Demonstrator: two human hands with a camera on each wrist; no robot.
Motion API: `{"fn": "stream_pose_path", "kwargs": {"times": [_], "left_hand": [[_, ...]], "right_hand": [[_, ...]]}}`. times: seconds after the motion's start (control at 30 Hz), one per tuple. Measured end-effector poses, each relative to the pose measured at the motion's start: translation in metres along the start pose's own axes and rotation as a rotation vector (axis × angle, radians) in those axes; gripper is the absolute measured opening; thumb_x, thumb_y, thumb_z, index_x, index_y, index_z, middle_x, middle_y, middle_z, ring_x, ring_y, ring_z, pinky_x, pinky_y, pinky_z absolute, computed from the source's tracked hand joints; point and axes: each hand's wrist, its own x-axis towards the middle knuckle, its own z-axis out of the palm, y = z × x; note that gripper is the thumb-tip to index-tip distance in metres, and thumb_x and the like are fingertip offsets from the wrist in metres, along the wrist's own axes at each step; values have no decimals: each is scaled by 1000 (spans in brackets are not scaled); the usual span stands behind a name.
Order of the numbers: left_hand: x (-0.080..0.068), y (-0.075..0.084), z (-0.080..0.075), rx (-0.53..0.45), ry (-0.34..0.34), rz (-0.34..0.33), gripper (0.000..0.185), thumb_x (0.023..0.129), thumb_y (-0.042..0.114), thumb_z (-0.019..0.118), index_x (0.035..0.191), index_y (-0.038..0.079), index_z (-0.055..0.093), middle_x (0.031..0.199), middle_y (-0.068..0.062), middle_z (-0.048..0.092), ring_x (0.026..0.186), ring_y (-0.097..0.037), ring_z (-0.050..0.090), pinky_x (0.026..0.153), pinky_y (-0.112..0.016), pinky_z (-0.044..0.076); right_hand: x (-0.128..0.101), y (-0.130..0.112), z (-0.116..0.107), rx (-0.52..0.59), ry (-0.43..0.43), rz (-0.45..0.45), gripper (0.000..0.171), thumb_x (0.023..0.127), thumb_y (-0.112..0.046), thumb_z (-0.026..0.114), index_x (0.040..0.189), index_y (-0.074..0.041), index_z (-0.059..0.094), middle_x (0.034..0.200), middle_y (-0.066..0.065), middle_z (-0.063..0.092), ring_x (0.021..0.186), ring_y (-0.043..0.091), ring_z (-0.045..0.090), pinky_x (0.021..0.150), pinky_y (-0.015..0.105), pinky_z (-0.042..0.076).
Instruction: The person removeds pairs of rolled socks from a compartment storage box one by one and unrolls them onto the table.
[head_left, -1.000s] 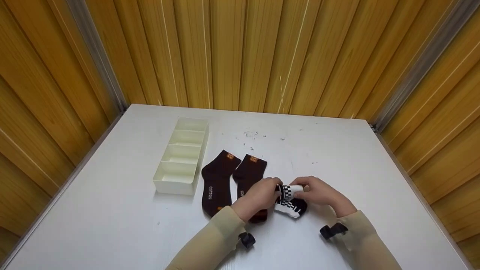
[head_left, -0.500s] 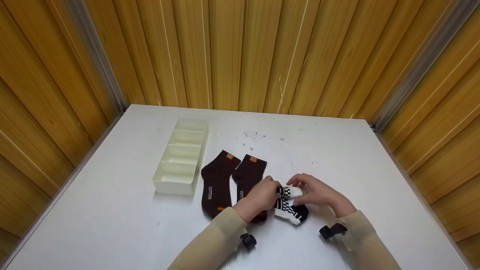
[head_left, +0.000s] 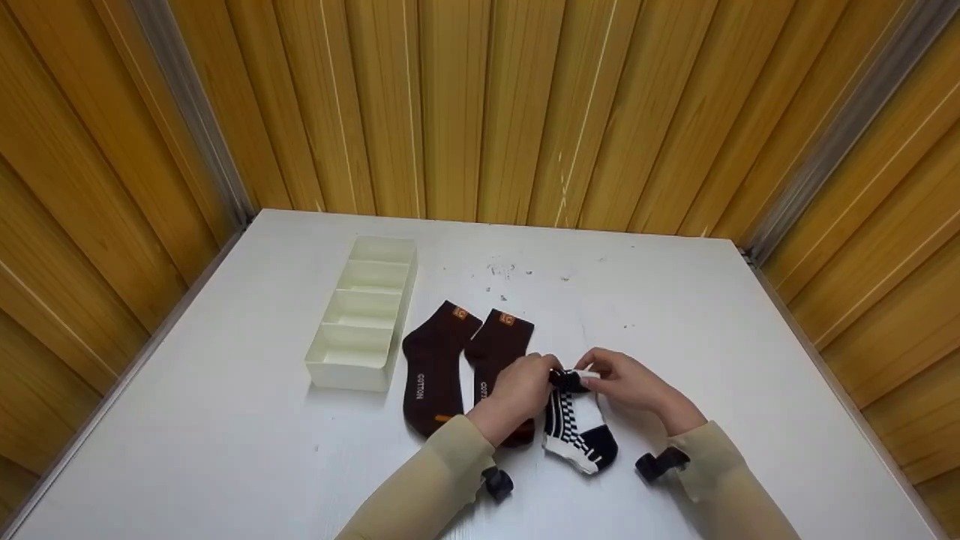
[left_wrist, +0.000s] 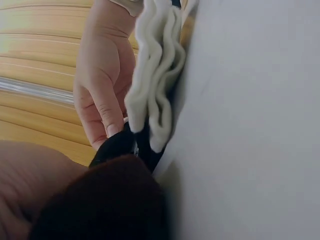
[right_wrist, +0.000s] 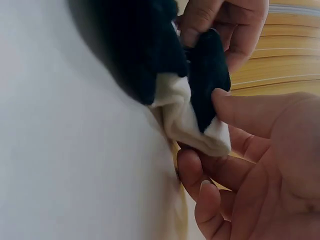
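Note:
A small black-and-white checkered sock [head_left: 574, 429] lies on the white table [head_left: 225, 435], toe toward me. My left hand [head_left: 525, 390] and right hand [head_left: 626, 382] both pinch its cuff end [head_left: 571, 379]. In the right wrist view, my right hand's thumb and fingers [right_wrist: 240, 115] squeeze the black-and-white cuff [right_wrist: 200, 95] while left fingers [right_wrist: 210, 15] hold it from the other side. The left wrist view shows the sock's white folds [left_wrist: 157, 75] and my right hand [left_wrist: 102, 80] behind them. Two dark brown socks [head_left: 431, 375] lie side by side just left of my left hand.
A cream plastic divided organizer [head_left: 364, 315] with several compartments stands at the back left of the table. Wooden slat walls [head_left: 480, 105] enclose the table on three sides. Small specks [head_left: 502, 274] dot the far middle of the tabletop.
The checkered sock was bunched up between my hands; now it is stretched out flat toward me, with both hands still pinching the cuff.

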Motion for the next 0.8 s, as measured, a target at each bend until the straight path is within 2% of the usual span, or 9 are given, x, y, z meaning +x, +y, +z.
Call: {"fn": "stream_pose_path", "kwargs": {"times": [0.13, 0.2, 0.3, 0.43, 0.57, 0.67, 0.8], "left_hand": [[0, 1, 0, 17, 20, -36, 15, 99, 15, 65, 110, 16, 75, 97, -5, 71, 92, -24, 71, 72, -39, 58], [-1, 1, 0, 24, 28, -41, 13, 99, 16, 65, 107, 14, 75, 95, -6, 71, 90, -25, 70, 71, -40, 58], [-1, 1, 0, 27, 31, -49, 15, 100, 20, 66, 108, 11, 74, 97, -8, 71, 92, -27, 70, 73, -42, 58], [-3, 4, 2, 74, 63, -60, 30, 98, 26, 70, 121, 8, 64, 113, -13, 66, 101, -29, 64, 82, -41, 57], [-11, 15, 0, 230, 110, 11, 27, 97, 23, 70, 119, 10, 61, 117, -12, 63, 103, -26, 57, 86, -38, 54], [-21, 27, -2, 345, 58, 108, 20, 95, 20, 68, 115, 15, 69, 115, -6, 66, 102, -23, 59, 84, -34, 54], [-36, 38, 0, 415, -90, 187, 23, 92, 26, 71, 115, 23, 74, 121, -1, 67, 107, -18, 60, 82, -32, 53]], "right_hand": [[-2, -2, 0, 7, 7, -27, 45, 87, -24, 83, 124, -8, 63, 113, 10, 68, 105, 23, 62, 95, 41, 50], [-2, -3, 1, -1, 13, -35, 51, 81, -21, 87, 124, -9, 63, 116, 10, 67, 109, 25, 61, 98, 44, 49], [-1, -5, 3, -18, 36, -24, 34, 85, -15, 82, 115, -10, 67, 113, 10, 70, 101, 23, 63, 91, 37, 51], [4, -3, 4, -43, 89, 28, 6, 94, -12, 70, 100, -10, 70, 101, 8, 73, 85, 15, 60, 76, 26, 47], [11, 1, 4, -67, 105, 56, 11, 97, -17, 69, 90, -8, 71, 85, 2, 68, 78, 13, 54, 72, 25, 42], [15, 2, 4, -91, 114, 69, 16, 97, -19, 68, 87, -7, 69, 78, 0, 61, 74, 14, 51, 70, 26, 40], [16, 0, 5, -118, 149, 105, 15, 97, -21, 69, 97, -6, 66, 81, 2, 60, 74, 14, 52, 68, 27, 42]]}}
